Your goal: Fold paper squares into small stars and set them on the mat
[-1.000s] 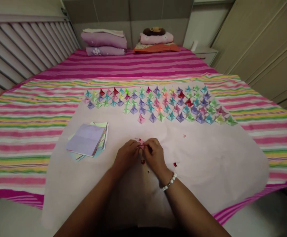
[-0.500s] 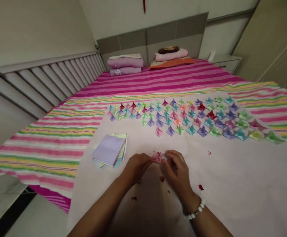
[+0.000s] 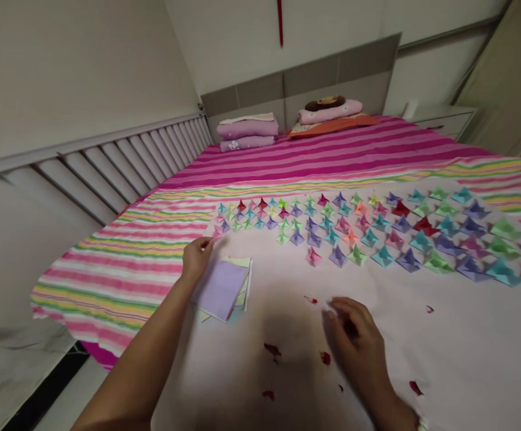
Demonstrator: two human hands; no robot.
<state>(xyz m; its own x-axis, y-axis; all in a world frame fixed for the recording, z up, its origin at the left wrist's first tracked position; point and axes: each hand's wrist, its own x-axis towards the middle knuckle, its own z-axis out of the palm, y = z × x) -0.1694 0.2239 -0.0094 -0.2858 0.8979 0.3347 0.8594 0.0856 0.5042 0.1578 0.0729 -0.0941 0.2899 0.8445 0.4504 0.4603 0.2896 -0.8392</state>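
Observation:
My left hand point(image 3: 197, 258) reaches out at the left end of the rows, thumb and fingers pinched on a small pink folded-paper star point(image 3: 217, 231). Just below that hand lies a stack of square paper sheets point(image 3: 221, 288), lavender on top, with green and blue edges showing beneath. Several rows of pastel folded-paper stars point(image 3: 359, 254) stretch across the white sheet point(image 3: 282, 281). Over the right part of the sheet, my right hand point(image 3: 359, 335) hovers with loosely curved fingers, apart and holding nothing. A thin red petal point(image 3: 311, 300) lies left of its fingertips.
More dark red petals point(image 3: 325, 358) are scattered over the near part of the sheet. It lies on a striped bed cover point(image 3: 121, 263). Folded lilac bedding point(image 3: 247, 130) and a pink roll point(image 3: 329, 112) rest by the headboard; a slatted rail point(image 3: 107, 149) runs along the left.
My left hand has carried the pink star from between both hands to the left end of the rows. My right hand has let go of it. The view has shifted left.

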